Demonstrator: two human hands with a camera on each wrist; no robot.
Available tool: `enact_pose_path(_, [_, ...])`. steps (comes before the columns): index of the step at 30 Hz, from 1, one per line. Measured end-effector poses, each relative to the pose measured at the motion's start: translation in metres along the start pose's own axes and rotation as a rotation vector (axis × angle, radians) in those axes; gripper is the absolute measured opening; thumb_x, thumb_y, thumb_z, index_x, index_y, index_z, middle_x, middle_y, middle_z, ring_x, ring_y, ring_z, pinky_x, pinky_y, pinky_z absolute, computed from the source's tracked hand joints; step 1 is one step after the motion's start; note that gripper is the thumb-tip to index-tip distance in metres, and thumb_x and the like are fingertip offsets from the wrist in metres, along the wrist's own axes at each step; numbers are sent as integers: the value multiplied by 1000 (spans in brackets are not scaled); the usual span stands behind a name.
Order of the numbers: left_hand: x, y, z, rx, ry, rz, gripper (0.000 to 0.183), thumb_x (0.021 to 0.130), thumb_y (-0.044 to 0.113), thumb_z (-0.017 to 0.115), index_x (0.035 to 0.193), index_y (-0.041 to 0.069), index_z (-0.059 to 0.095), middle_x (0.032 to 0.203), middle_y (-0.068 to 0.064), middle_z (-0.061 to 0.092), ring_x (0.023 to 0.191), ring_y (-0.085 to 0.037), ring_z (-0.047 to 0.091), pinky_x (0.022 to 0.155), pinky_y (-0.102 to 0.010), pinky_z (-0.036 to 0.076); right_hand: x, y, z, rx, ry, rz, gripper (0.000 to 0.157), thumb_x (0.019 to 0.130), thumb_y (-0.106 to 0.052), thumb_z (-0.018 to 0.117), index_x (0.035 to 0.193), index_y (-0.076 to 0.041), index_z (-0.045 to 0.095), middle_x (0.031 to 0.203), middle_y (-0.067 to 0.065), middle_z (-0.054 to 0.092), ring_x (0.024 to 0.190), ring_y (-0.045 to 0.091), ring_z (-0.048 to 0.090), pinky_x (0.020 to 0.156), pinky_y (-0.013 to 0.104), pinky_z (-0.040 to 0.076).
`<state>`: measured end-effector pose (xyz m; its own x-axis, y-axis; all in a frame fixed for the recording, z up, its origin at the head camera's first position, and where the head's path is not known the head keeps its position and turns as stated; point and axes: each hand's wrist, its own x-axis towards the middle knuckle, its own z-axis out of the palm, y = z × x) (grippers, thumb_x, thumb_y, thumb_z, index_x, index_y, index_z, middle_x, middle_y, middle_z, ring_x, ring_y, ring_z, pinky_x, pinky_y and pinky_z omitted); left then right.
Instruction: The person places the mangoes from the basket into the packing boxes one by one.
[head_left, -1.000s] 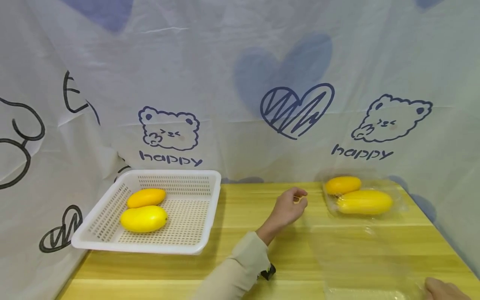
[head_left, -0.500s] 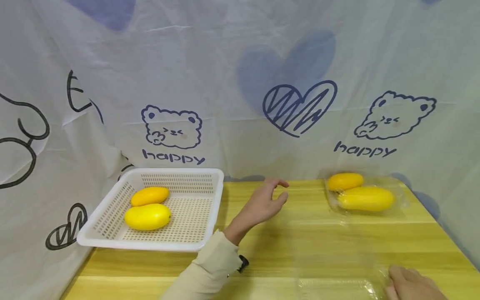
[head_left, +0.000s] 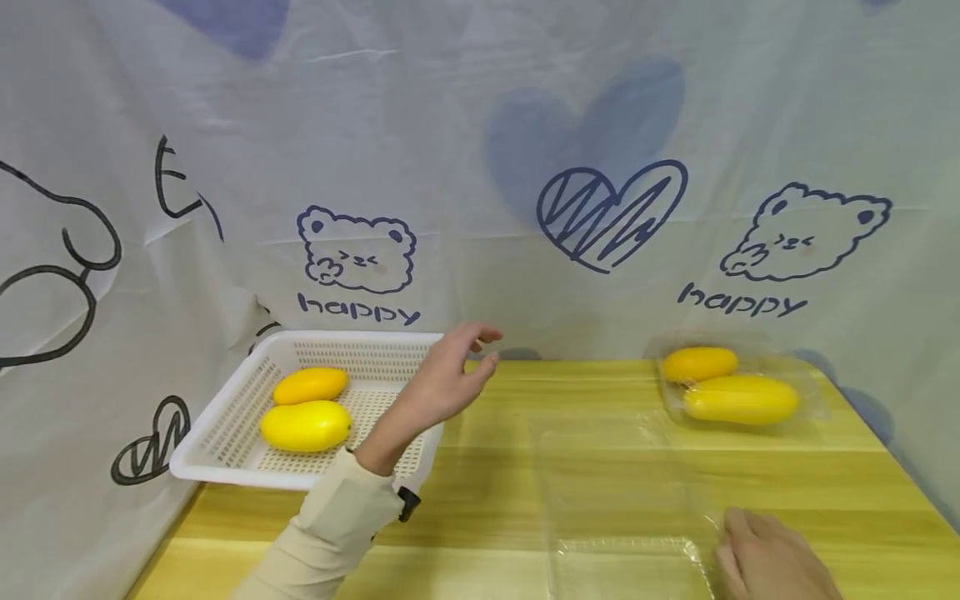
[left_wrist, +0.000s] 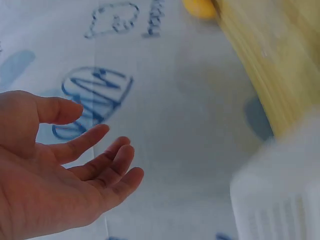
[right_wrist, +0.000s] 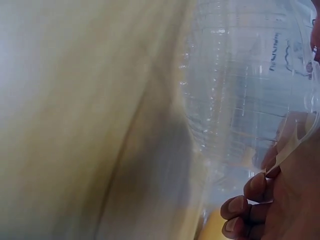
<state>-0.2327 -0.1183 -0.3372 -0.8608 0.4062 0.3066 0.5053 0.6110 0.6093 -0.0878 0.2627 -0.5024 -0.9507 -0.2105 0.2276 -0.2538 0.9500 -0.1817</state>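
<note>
The left hand (head_left: 442, 375) is up by the back right corner of the basket (head_left: 251, 479), fingers loosely bent, thumb well clear of them, nothing in its hold; the left wrist view shows a gap between it and the white plastic. Over to the right hand (head_left: 772, 554), well to the right of the basket and nearer the person: it pinches the edge of a clear box (head_left: 622, 500), thumb and fingers at the rim, the other fingers curled. That box lies right of the basket, see-through, with the worktop (head_left: 480, 508) showing beneath.

Inside the basket, towards its left side, sit two pieces of yellow fruit: a plump one (head_left: 305, 426) in front and a more orange one (head_left: 311, 386) just behind. Far right of the basket, near the back edge, here's a second clear box (head_left: 810, 404) with a long yellow fruit (head_left: 741, 400) and a smaller one (head_left: 701, 364) in it. Behind the basket hangs a pale cloth (head_left: 480, 275) printed with hearts, bears and "happy".
</note>
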Motion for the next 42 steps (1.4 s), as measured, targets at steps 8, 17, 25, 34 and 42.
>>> enact_pose_path(8, [-4, -32, -36, 91, 38, -12, 32, 103, 12, 56, 132, 0, 61, 132, -17, 63, 118, -36, 57, 100, -51, 48, 23, -17, -2, -6, -64, 55, 28, 100, -13, 52, 74, -16, 39, 66, -3, 32, 60, 14, 31, 61, 30, 30])
enact_pose_path(17, [-21, -61, -70, 169, -31, -86, 33, 104, 12, 53, 134, -2, 58, 137, -21, 58, 124, -39, 53, 104, -56, 45, 44, -28, 3, 32, -17, 58, 28, 99, -12, 48, 72, -15, 40, 66, -2, 34, 63, 15, 36, 60, 31, 33])
enact_pose_path(25, [-40, -88, -95, 243, -104, -176, 34, 105, 15, 54, 133, -4, 57, 137, -25, 57, 126, -45, 52, 104, -61, 43, 66, -36, 5, 93, -40, 69, 28, 101, -13, 46, 74, -15, 42, 68, -2, 37, 66, 17, 36, 63, 30, 34])
enact_pose_path(34, [-54, -126, -110, 314, -185, -197, 36, 101, 20, 63, 127, -5, 62, 128, -28, 61, 115, -47, 58, 95, -61, 49, 89, -38, 12, 116, 41, 57, 26, 99, -11, 46, 74, -11, 40, 64, 2, 37, 61, 19, 36, 60, 32, 33])
enact_pose_path(42, [-66, -146, -121, 347, -267, -183, 50, 98, 25, 70, 137, -2, 55, 136, -32, 56, 124, -54, 50, 98, -70, 43, 106, -34, 11, 158, 54, 50, 26, 100, -11, 45, 74, -11, 42, 64, 2, 38, 60, 20, 37, 59, 33, 34])
